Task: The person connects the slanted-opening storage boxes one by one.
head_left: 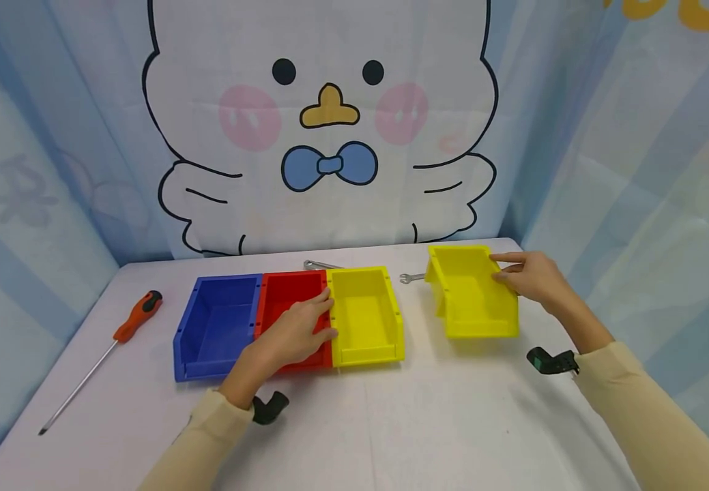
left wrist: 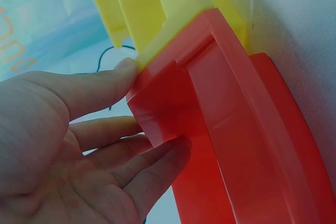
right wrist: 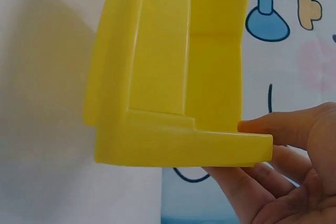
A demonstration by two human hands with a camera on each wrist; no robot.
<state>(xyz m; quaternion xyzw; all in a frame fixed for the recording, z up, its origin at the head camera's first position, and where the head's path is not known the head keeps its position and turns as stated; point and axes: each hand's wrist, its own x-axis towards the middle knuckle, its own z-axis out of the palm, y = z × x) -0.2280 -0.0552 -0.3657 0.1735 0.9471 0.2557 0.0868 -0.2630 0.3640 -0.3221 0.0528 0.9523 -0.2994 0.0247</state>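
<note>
My right hand pinches the right side wall of a yellow storage bin, thumb on one face and fingers on the other. That bin is tilted, with a shadow on the table beneath it. My left hand reaches over a red bin, its fingers nearly straight. In the left wrist view its thumb touches the rim where the red bin meets a second yellow bin, and other fingertips extend into the red bin. A blue bin adjoins the red one on the left.
An orange-handled screwdriver lies at the table's left. Behind the bin row a metal wrench shows partly; another open wrench end sticks out left of the held bin. A printed curtain hangs along the table's back edge.
</note>
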